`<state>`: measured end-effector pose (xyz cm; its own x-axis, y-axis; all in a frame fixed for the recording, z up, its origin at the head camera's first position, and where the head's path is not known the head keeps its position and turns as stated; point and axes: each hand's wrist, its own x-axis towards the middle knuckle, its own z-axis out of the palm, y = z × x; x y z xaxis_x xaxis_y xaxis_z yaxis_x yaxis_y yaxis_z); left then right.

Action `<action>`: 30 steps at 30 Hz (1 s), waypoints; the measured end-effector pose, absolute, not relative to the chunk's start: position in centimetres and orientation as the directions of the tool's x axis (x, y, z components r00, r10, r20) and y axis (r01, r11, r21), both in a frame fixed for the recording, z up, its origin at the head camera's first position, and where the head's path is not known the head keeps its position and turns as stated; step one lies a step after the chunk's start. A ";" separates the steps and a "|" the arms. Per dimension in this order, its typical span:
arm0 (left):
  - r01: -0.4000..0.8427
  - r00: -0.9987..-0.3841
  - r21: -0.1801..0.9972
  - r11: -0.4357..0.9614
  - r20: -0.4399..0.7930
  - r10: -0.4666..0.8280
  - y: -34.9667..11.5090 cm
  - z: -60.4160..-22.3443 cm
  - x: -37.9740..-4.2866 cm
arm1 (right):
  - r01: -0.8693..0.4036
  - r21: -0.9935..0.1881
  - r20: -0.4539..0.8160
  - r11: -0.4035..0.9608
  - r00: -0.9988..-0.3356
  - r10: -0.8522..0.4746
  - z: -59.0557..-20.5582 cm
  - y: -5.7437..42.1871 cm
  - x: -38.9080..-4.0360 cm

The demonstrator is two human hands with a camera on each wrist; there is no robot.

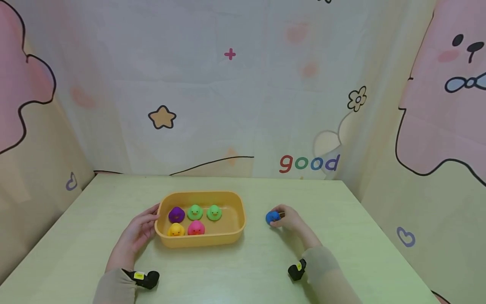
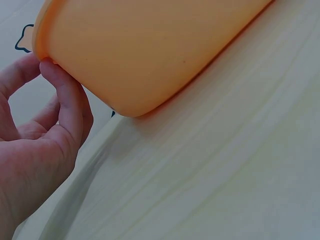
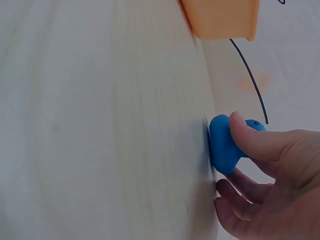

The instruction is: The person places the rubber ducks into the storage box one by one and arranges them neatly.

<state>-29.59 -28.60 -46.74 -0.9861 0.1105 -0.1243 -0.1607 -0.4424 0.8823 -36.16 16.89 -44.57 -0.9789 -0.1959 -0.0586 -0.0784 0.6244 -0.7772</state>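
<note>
A yellow-orange plastic basin (image 1: 201, 240) with rounded corners stands left of the table's middle, and my left hand (image 1: 141, 228) grips its left end. In the left wrist view, the thumb (image 2: 65, 90) presses just under the basin's rim. Inside lie a purple toy duck (image 1: 176, 215), two green ducks (image 1: 195, 212), a yellow duck (image 1: 176, 230) and a pink duck (image 1: 196, 228). Right of the basin, my right hand (image 1: 290, 219) pinches a blue toy duck (image 3: 225, 147) between thumb and fingers. The blue duck is at the tabletop, apart from the basin.
The pale wooden table (image 1: 243, 278) ends at a printed cloth backdrop (image 1: 228, 135) behind and on both sides. Black wrist devices (image 1: 147, 278) sit at both sleeves. Bare tabletop lies between the basin and the blue duck.
</note>
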 end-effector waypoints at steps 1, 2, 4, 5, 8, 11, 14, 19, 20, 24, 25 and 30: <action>-0.160 -0.986 0.883 -0.441 -0.123 0.112 -28.6 -46.7 -29.6 | -0.081 -0.782 -0.054 0.618 -0.979 -0.198 -44.6 16.9 -36.2; -0.158 -0.986 0.884 -0.439 -0.120 0.113 -28.5 -46.6 -29.5 | -0.082 -0.788 -0.052 0.611 -0.979 -0.199 -44.5 16.9 -36.1; -0.159 -0.986 0.888 -0.431 -0.121 0.114 -28.5 -46.5 -29.5 | -0.075 -0.802 -0.053 0.592 -0.979 -0.195 -44.5 17.0 -36.1; -0.157 -0.986 0.891 -0.427 -0.120 0.114 -28.5 -46.4 -29.5 | -0.067 -0.813 -0.054 0.579 -0.980 -0.189 -44.4 17.0 -36.1; -0.159 -0.986 0.892 -0.423 -0.122 0.113 -28.4 -46.4 -29.4 | -0.022 -0.838 -0.074 0.545 -0.985 -0.153 -44.4 17.0 -36.1; -0.157 -0.986 0.888 -0.433 -0.119 0.113 -28.4 -46.4 -29.4 | 0.027 -0.862 -0.092 0.506 -0.990 -0.105 -44.1 16.9 -36.3; -0.154 -0.987 0.884 -0.442 -0.114 0.116 -28.5 -46.5 -29.4 | 0.043 -0.897 -0.093 0.440 -0.991 -0.092 -43.6 16.6 -36.5; -0.153 -0.987 0.882 -0.445 -0.112 0.117 -28.6 -46.6 -29.5 | 0.026 -0.949 -0.070 0.314 -0.989 -0.129 -43.0 16.3 -36.8; -0.155 -0.987 0.882 -0.444 -0.114 0.117 -28.6 -46.6 -29.5 | 0.021 -0.956 -0.064 0.294 -0.989 -0.135 -43.0 16.3 -36.8; -0.160 -0.986 0.885 -0.436 -0.120 0.118 -28.6 -46.6 -29.5 | 0.002 -0.972 -0.039 0.234 -0.987 -0.154 -42.7 16.0 -37.0; -0.162 -0.986 0.885 -0.436 -0.122 0.117 -28.6 -46.6 -29.5 | -0.003 -0.972 -0.034 0.233 -0.987 -0.154 -42.6 15.9 -37.0; -0.152 -0.987 0.883 -0.444 -0.110 0.119 -28.6 -46.5 -29.4 | -0.005 -0.963 -0.034 0.270 -0.989 -0.142 -42.3 15.4 -37.0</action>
